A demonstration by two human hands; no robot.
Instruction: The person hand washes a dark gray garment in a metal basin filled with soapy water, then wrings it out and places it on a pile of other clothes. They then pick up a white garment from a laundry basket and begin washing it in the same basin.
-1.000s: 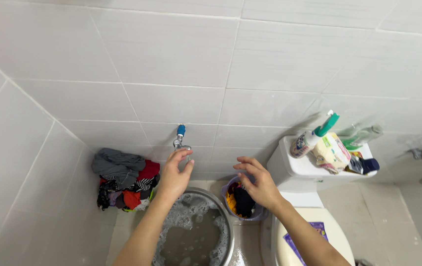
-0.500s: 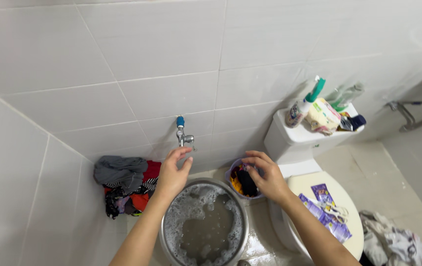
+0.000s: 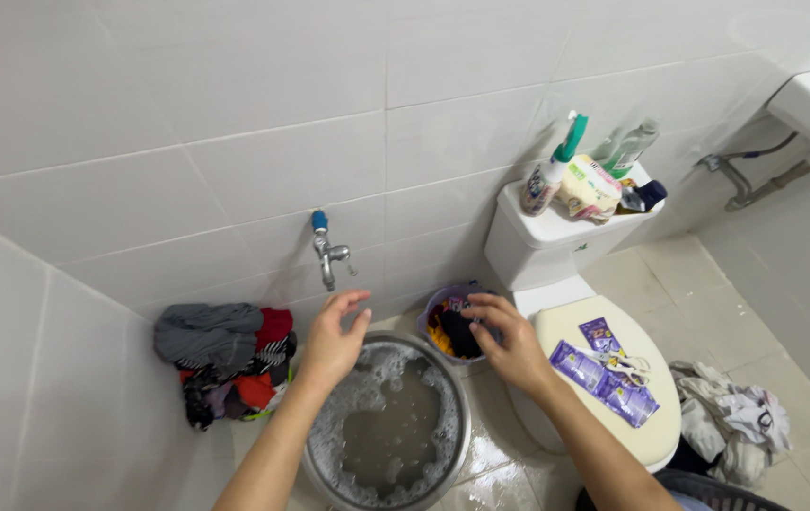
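— Where are the hands right now?

— Both hover over the floor of a tiled bathroom. The left hand (image 3: 333,339) is spread loosely above the far rim of a metal basin (image 3: 462,445) full of grey, soapy water, fingers (image 3: 353,301) parted and slightly curled, gripping nothing.

— And what sits beyond those fingertips?

— A wall tap (image 3: 326,251) with a blue top, just past and above them, not touched. Out to the thumbless side of that hand, well apart, lies a heap of clothes (image 3: 225,355) (grey, red, striped) against the wall.

— The right hand?

— The right hand (image 3: 509,343) is held palm down, fingers bent and open, empty. Its fingertips hang at the near edge of a small purple tub (image 3: 435,309) stuffed with dark and orange garments; whether they actually touch it I cannot tell.

— Anything behind the wrist?

— A toilet lid (image 3: 651,435), cream-coloured, with purple sachets (image 3: 602,378) lying on it just beside the forearm. Farther off, on the toilet tank (image 3: 528,251), stand a spray bottle (image 3: 552,170) with a green nozzle and a soft packet. Pale crumpled laundry (image 3: 731,421) lies on the floor past the lid.
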